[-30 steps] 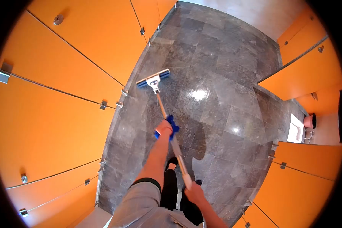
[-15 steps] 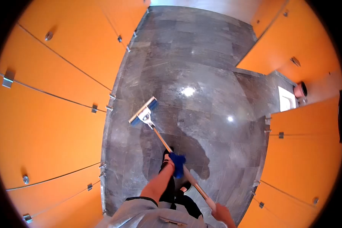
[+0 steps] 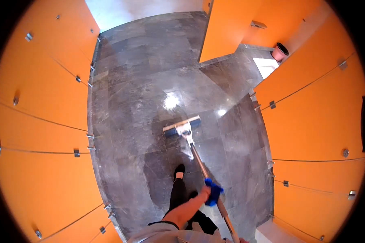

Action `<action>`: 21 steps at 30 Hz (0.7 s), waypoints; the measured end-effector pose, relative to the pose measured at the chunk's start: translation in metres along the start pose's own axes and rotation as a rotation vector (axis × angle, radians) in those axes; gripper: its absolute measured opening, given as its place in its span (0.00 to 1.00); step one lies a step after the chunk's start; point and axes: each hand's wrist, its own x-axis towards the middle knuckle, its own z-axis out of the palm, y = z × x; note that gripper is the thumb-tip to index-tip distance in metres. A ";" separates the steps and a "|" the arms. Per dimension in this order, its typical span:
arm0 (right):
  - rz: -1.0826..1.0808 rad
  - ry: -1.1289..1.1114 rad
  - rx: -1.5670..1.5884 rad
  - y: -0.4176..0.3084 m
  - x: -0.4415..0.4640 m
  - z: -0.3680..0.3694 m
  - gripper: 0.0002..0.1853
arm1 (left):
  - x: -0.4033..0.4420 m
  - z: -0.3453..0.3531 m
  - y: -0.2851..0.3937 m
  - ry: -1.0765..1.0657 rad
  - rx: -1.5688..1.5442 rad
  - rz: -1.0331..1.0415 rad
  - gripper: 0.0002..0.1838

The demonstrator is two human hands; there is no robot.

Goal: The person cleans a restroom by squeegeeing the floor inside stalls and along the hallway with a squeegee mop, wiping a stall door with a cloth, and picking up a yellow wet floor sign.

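A long-handled sponge mop (image 3: 185, 128) reaches forward from my body, its wide head with a blue strip lying on the grey floor. My left hand (image 3: 207, 193) is closed around the mid-handle, where a blue cloth-like piece (image 3: 214, 192) wraps the pole. Low at the bottom edge, my right hand (image 3: 243, 240) is at the upper end of the pole; only a little of it shows, though it was gripping the pole a moment earlier. One black shoe (image 3: 179, 170) stands left of the handle.
Orange cubicle panels (image 3: 44, 121) with metal fittings line both sides. On the right, an orange door (image 3: 221, 32) stands open beside a white floor fixture (image 3: 265, 67) and a pink bin (image 3: 280, 52). The tiled floor (image 3: 125, 89) has shiny reflections.
The mop head has swung right across the floor and turned closer to level. My left hand moved right with the handle, my right hand slid toward the bottom edge, and the view turned.
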 end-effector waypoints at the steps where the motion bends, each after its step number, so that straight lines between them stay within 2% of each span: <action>1: 0.080 -0.116 0.138 -0.027 0.030 -0.008 0.26 | -0.035 0.032 0.052 0.199 0.284 0.174 0.12; 2: -0.368 0.356 0.006 -0.110 0.025 -0.034 0.20 | -0.022 0.029 0.093 0.421 0.667 0.350 0.15; 3: -0.174 0.137 0.064 -0.162 0.066 -0.055 0.17 | 0.002 0.020 0.129 0.636 1.050 0.534 0.18; 4: -0.218 0.167 0.123 -0.187 0.104 -0.052 0.18 | 0.016 0.017 0.171 0.533 0.921 0.561 0.19; 5: -0.361 0.270 0.049 -0.232 0.134 -0.062 0.19 | 0.008 0.020 0.210 0.385 0.739 0.569 0.18; 6: -0.223 0.100 0.306 -0.279 0.164 -0.081 0.18 | 0.001 0.028 0.248 0.478 0.855 0.591 0.17; 7: -0.546 0.335 0.218 -0.312 0.203 -0.084 0.17 | -0.009 0.039 0.285 0.544 0.960 0.591 0.17; 8: -0.338 0.030 0.381 -0.377 0.215 -0.124 0.13 | -0.018 0.049 0.318 0.604 1.054 0.604 0.17; 9: -0.460 -0.034 0.502 -0.405 0.252 -0.130 0.07 | -0.024 0.058 0.348 0.634 1.132 0.617 0.17; 10: -0.433 -0.250 0.867 -0.438 0.274 -0.143 0.04 | -0.027 0.066 0.370 0.637 1.193 0.619 0.17; 11: -0.331 -0.262 0.830 -0.470 0.288 -0.159 0.05 | -0.027 0.073 0.387 0.641 1.252 0.617 0.17; 12: -0.321 -0.307 0.926 -0.491 0.305 -0.167 0.06 | -0.026 0.079 0.399 0.636 1.303 0.619 0.17; 14: -0.350 -0.259 0.935 -0.495 0.332 -0.166 0.07 | -0.015 0.083 0.410 0.620 1.384 0.631 0.17; 17: -0.369 -0.250 0.769 -0.467 0.348 -0.155 0.08 | 0.011 0.071 0.392 0.564 1.439 0.661 0.17; 19: -0.302 -0.077 0.720 -0.432 0.318 -0.158 0.07 | 0.033 0.060 0.363 0.516 1.450 0.701 0.17; 21: -0.318 -0.197 0.720 -0.377 0.312 -0.152 0.07 | 0.054 0.051 0.325 0.500 1.438 0.726 0.17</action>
